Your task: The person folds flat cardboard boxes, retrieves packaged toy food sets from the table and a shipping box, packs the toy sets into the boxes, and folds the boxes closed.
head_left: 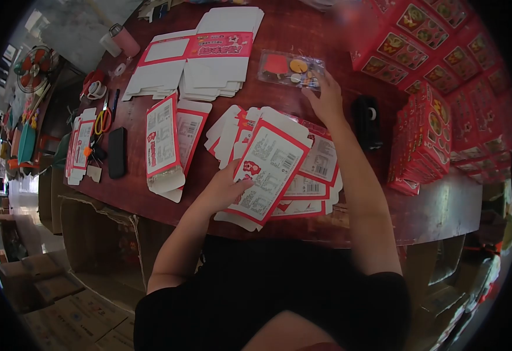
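Observation:
My left hand (pixel 225 188) rests with its thumb on top of a flat red-and-white printed carton (pixel 269 167), its other fingers hidden at the carton's edge. That carton lies over a fanned pile of similar cartons (pixel 320 159). Farther up the table, my right hand (pixel 326 96) touches the right end of a clear plastic bag (pixel 291 68) with a red piece, a yellow round piece and small items inside. Its thumb and fingers are apart, with the fingertips at the bag's edge.
White-backed flat cartons (pixel 215 52) are stacked at the back. Left are more cartons (pixel 162 137), a black phone (pixel 117 152), yellow-handled scissors (pixel 103 121) and a pink bottle (pixel 124 41). Right are a black tape dispenser (pixel 367 121) and red boxes (pixel 422 137). Open brown cardboard boxes (pixel 101 240) stand below the table.

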A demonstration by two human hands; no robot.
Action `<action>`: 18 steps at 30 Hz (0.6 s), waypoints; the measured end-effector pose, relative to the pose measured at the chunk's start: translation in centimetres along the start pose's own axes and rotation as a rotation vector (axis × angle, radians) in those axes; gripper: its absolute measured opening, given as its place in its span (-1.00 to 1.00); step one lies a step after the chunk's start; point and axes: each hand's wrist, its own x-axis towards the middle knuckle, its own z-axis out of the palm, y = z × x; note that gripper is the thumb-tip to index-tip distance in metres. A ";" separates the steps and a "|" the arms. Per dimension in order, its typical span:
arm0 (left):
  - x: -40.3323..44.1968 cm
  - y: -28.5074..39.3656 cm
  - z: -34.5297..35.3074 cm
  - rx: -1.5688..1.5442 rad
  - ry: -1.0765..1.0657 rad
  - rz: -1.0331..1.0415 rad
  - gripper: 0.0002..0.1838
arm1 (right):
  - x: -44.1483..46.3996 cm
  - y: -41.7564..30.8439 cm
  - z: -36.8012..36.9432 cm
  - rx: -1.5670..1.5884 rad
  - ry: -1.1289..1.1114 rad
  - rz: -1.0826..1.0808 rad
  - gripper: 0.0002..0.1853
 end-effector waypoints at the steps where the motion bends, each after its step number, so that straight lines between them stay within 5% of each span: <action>1: 0.2 -0.8 -0.1 -0.062 0.012 0.015 -0.48 | 0.2 0.8 0.9 -0.168 -0.014 0.014 -0.58; 6: 0.5 -2.1 -0.5 -0.057 0.013 0.025 -0.54 | 1.2 4.7 2.3 -0.046 -0.199 0.114 -0.77; 12: 0.6 -1.3 -0.7 -0.116 0.057 -0.037 -0.50 | 1.1 2.1 -2.0 0.089 0.033 0.073 -0.91; 18: 1.8 -1.3 -0.2 -0.190 -0.003 -0.024 -0.49 | -1.5 -2.1 -10.5 0.762 -0.140 0.545 -0.87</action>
